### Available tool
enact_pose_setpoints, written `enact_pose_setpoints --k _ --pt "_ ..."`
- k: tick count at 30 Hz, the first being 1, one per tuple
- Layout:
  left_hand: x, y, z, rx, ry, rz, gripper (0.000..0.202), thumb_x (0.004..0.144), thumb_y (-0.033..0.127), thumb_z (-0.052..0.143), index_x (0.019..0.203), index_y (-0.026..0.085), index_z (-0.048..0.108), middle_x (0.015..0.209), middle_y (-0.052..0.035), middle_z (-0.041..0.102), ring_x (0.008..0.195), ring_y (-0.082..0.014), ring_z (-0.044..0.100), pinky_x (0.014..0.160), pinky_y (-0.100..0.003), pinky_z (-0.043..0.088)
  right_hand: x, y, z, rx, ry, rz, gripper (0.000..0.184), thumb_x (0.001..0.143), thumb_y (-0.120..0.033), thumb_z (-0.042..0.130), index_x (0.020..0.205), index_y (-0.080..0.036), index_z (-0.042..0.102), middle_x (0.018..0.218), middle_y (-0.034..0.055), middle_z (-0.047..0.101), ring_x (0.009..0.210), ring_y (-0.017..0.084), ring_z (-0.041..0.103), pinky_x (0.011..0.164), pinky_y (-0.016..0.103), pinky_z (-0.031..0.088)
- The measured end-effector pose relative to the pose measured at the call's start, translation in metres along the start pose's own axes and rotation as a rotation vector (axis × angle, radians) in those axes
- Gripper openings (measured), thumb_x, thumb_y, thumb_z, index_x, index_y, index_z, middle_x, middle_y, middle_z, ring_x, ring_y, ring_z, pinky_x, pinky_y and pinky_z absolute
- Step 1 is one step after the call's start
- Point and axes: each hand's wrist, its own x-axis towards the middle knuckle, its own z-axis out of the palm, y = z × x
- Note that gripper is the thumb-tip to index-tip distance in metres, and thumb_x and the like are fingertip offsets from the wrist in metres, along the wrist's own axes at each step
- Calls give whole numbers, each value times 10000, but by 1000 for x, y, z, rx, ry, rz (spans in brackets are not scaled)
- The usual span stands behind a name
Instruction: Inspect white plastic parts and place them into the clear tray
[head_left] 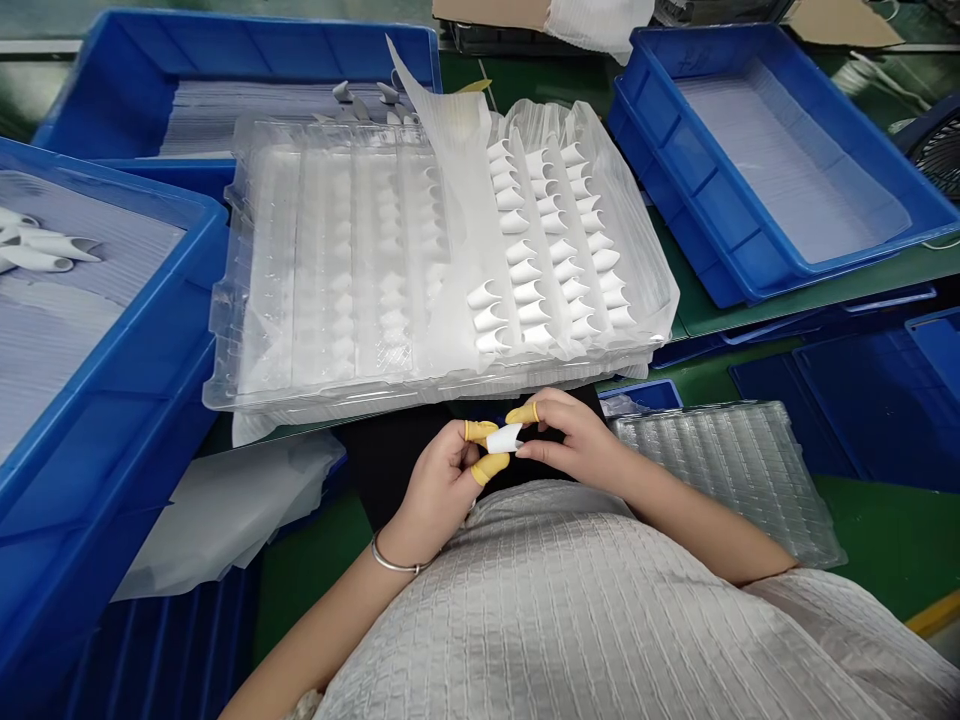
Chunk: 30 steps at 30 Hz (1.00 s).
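Note:
A short white tube-shaped part (502, 438) with a slanted, scooped end is held in front of my body. My left hand (448, 475) pinches its left side, with yellow finger cots on thumb and finger. At its right end, my right hand (566, 435) has thumb and forefinger closed on the tip; a yellow cot covers one finger. Just beyond my hands lies a clear plastic tray (330, 392). Rows of similar white parts (530, 290) show on its right side. A translucent white sheet (461, 150) lies folded across the middle, and the left rows look blurred under plastic.
Blue bins stand at the left (172, 290), the back left (247, 40) and the right (720, 200). Loose white tubes (45, 245) lie in the left bin. An emptied-looking clear tray (735, 470) sits low at my right. White sheets (240, 510) hang below the table edge.

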Motion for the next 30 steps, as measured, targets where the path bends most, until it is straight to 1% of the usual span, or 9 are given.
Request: enact_pose_setpoints --k 4,8,11,14,18,22,25,27,30 --pt "-1 2 1 -15 -6 5 217 836 367 655 952 196 589 646 52 457 572 -109 415 543 -246 350 -3 2 2 -178 37 -151 197 918 -379 643 1030 -217 639 976 77 634 936 233 571 834 393 468" --pt "-2 4 0 25 21 48 222 837 374 656 959 198 596 643 52 440 563 -106 398 535 -243 340 -3 5 7 -237 57 -203 181 930 -360 629 1035 -213 621 967 78 649 921 236 579 814 401 480" --pt "-3 6 -1 57 32 73 211 841 381 649 926 195 600 637 53 425 555 -103 384 528 -242 332 -3 4 9 -214 75 -205 180 923 -328 641 1041 -196 607 965 84 645 911 233 576 795 393 483" --pt "-3 6 0 46 27 55 213 838 374 648 941 197 591 622 60 416 546 -102 379 521 -240 329 -1 0 8 -78 51 -94 202 884 -316 690 1026 -194 613 944 64 622 864 208 567 759 356 478" --pt "-2 4 1 51 40 33 218 835 366 642 949 197 564 615 69 415 542 -104 384 518 -238 332 1 -6 8 207 42 135 222 855 -341 705 987 -186 617 826 7 551 728 152 520 642 280 444" --pt "1 5 2 241 80 78 209 831 376 644 881 193 555 599 69 424 528 -106 387 504 -238 309 3 -10 16 221 76 347 304 769 -385 778 869 -188 569 750 -34 476 638 118 434 553 243 369" --pt "1 7 2 360 96 146 199 827 366 643 820 191 549 607 57 451 530 -110 408 501 -242 305 6 -14 19 181 78 351 288 781 -371 765 827 -192 544 753 -33 498 652 118 447 560 239 361" --pt "1 8 1 352 108 152 177 828 345 640 831 192 551 604 60 451 527 -110 410 502 -240 315 9 -16 18 196 81 317 212 866 -343 665 794 -186 542 733 -27 515 658 120 470 582 245 373" --pt "0 7 2 273 100 109 158 831 323 634 880 197 553 590 72 438 522 -108 405 508 -236 338 12 -16 15 312 58 318 265 955 -333 505 745 -175 537 692 -16 538 628 116 500 590 252 395"
